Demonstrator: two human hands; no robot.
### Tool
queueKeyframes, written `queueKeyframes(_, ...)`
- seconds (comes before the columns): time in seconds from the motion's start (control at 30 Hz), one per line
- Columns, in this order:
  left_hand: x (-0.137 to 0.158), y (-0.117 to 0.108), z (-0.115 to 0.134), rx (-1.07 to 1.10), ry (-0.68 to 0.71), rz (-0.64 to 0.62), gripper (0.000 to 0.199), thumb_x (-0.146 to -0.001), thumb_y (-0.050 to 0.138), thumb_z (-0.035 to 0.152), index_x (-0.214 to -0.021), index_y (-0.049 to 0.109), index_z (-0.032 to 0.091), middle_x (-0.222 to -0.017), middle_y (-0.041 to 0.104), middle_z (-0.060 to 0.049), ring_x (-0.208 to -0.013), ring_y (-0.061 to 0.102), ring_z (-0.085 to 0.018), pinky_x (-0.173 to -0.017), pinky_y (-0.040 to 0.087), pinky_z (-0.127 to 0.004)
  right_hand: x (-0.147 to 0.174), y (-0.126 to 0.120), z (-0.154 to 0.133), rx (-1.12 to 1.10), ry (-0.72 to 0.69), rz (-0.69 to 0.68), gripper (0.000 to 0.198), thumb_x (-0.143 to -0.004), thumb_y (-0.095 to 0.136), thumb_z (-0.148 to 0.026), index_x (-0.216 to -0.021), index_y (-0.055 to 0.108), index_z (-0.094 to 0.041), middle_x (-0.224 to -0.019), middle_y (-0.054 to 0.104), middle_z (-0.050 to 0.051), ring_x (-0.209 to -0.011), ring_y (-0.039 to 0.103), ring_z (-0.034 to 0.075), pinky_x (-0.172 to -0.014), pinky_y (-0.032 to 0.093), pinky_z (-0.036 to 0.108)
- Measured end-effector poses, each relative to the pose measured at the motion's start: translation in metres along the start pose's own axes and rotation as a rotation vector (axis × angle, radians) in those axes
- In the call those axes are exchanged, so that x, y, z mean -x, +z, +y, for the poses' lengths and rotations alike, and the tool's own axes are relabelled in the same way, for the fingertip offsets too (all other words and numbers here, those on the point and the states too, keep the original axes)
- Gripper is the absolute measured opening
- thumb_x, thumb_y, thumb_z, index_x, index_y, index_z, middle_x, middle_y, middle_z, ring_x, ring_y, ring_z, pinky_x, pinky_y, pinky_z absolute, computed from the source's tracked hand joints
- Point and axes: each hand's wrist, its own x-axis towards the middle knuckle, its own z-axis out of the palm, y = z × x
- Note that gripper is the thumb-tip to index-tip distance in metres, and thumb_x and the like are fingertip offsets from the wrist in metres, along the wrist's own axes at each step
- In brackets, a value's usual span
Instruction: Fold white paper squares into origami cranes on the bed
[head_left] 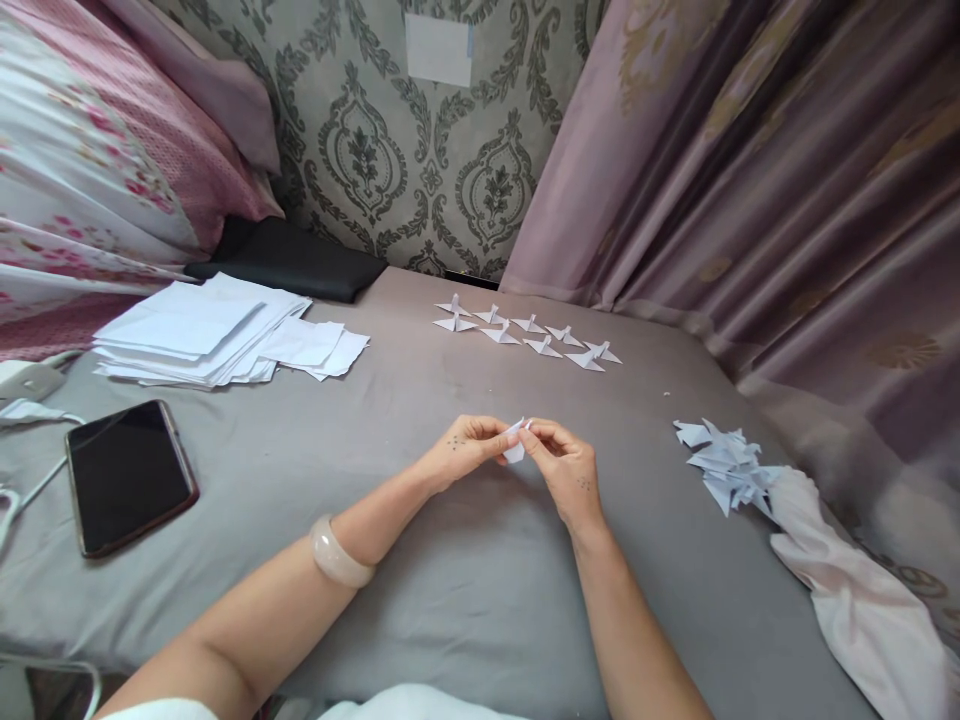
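A small folded piece of white paper (514,453) is pinched between both hands, above the middle of the grey sheet (450,560). My left hand (474,446) holds it from the left between thumb and fingers. From the right, my right hand (564,464) grips its upper edge, thumb against the fingers. Part of the paper is hidden behind the fingertips. Beyond the hands stand several folded paper birds (499,333) in two rows. More folded paper pieces (727,465) lie heaped to the right.
At the left lie a stack of white paper (180,325), smaller sheets (315,345) and a dark-screened tablet (129,478). White cables (37,480) run along the left edge. A black folded item (292,262) lies by the wall. A pale cloth (847,570) and curtains (810,180) border the right.
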Motion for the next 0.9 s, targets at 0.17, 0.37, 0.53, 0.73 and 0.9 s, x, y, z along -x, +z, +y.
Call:
queueKeyframes(0.17, 0.0, 0.0, -0.001, -0.002, -0.033, -0.029, 0.028, -0.074, 0.071, 0.042, -0.076, 0.072, 0.014, -0.074, 0.067, -0.004, -0.064, 0.055, -0.01, -0.068, 0.044, -0.023, 0.0, -0.001, -0.002, -0.062, 0.13, 0.035, 0.018, -0.071, 0.073, -0.037, -0.07, 0.069, -0.02, -0.083, 0.069, 0.004, -0.079, 0.063, 0.018, -0.08, 0.048, 0.033)
queueKeyframes(0.37, -0.002, 0.0, -0.003, 0.037, -0.07, -0.025, 0.029, -0.063, 0.08, 0.036, -0.078, 0.071, 0.013, -0.072, 0.065, -0.003, -0.065, 0.055, -0.011, -0.067, 0.043, -0.024, 0.002, 0.004, -0.003, 0.025, 0.046, 0.089, 0.018, -0.073, 0.07, -0.035, -0.066, 0.065, -0.019, -0.076, 0.066, 0.002, -0.071, 0.059, 0.015, -0.073, 0.048, 0.029)
queueKeyframes(0.53, -0.003, -0.003, -0.007, 0.047, -0.068, -0.036, 0.028, -0.061, 0.081, 0.032, -0.077, 0.07, 0.012, -0.072, 0.065, -0.002, -0.065, 0.055, -0.011, -0.067, 0.043, -0.024, 0.004, 0.008, -0.007, 0.078, -0.041, 0.122, 0.017, -0.074, 0.069, -0.03, -0.063, 0.062, -0.018, -0.073, 0.064, 0.001, -0.07, 0.059, 0.014, -0.07, 0.047, 0.028)
queueKeyframes(0.73, -0.002, -0.001, -0.005, 0.032, -0.066, -0.034, 0.027, -0.065, 0.079, 0.036, -0.072, 0.069, 0.012, -0.069, 0.066, -0.002, -0.063, 0.055, -0.011, -0.067, 0.043, -0.025, 0.004, 0.008, -0.009, -0.025, 0.092, 0.158, 0.021, -0.068, 0.074, -0.033, -0.071, 0.061, -0.018, -0.075, 0.066, 0.002, -0.067, 0.061, 0.014, -0.068, 0.049, 0.029)
queueKeyframes(0.9, -0.001, 0.0, -0.003, 0.011, -0.091, -0.007, 0.026, -0.067, 0.078, 0.037, -0.071, 0.069, 0.013, -0.068, 0.066, -0.002, -0.06, 0.055, -0.01, -0.067, 0.041, -0.025, 0.003, 0.006, -0.011, -0.125, 0.103, 0.139, 0.04, -0.065, 0.078, -0.03, -0.096, 0.054, -0.021, -0.071, 0.068, -0.002, -0.063, 0.061, 0.013, -0.067, 0.048, 0.028)
